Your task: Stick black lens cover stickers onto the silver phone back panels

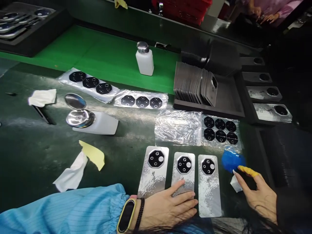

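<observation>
My left hand point(170, 208) lies flat, fingers spread, on the middle of three silvery phone back covers point(177, 187). Another cover point(153, 178) is partly under its wrist, and a third cover point(209, 195) lies just right of the fingertips. Each has a black octagonal camera plate at its top. My right hand point(259, 195), a yellow finger cot on the index finger, holds thumb and index tips close together at the edge of a blue round lump point(233, 159). A small white scrap point(235, 184) shows beside the thumb. Anything pinched there is too small to make out.
Bagged black camera plates point(220, 128) lie behind the covers, beside a clear plastic sheet point(179, 127). A black tray point(234, 94) holds upright covers. An open-lidded bottle point(102, 123) and cloth scraps point(73, 172) are left; another bottle point(145, 61) stands behind. A co-worker's hands point(263, 14) appear top right.
</observation>
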`<state>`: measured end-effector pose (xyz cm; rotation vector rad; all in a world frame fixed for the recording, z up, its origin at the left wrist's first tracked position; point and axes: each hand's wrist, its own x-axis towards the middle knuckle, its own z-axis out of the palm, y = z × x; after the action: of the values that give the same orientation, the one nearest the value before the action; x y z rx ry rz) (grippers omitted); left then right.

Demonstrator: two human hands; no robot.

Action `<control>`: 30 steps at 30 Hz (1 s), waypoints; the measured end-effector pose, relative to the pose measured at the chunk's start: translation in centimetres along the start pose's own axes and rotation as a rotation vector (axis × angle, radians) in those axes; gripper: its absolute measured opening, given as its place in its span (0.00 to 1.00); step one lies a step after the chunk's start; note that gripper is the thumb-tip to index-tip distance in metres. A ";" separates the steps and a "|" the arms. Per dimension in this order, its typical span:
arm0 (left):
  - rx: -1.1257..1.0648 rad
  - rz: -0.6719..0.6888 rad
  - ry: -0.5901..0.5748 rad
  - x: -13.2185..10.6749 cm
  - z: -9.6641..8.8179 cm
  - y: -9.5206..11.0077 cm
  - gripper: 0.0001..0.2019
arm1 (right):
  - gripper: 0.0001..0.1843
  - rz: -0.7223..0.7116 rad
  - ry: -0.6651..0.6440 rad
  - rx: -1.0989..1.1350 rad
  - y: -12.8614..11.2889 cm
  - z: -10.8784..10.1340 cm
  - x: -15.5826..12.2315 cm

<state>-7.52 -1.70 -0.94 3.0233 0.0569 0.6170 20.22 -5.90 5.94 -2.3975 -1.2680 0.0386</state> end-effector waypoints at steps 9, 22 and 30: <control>-0.017 0.033 -0.043 -1.2 -0.6 -1.5 0.17 | 0.15 -0.198 -0.041 0.118 -2.1 2.8 4.9; 0.010 -0.248 0.056 -1.9 -1.2 0.0 0.16 | 0.17 -0.081 -0.123 -0.053 -3.7 5.0 9.6; 0.058 -0.268 0.034 2.9 2.6 4.1 0.15 | 0.20 -0.083 -0.135 0.058 -3.4 5.2 10.4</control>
<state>-3.76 -5.82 -1.98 2.9825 0.4806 0.6498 22.45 5.94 4.27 -2.3236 -1.4059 0.2133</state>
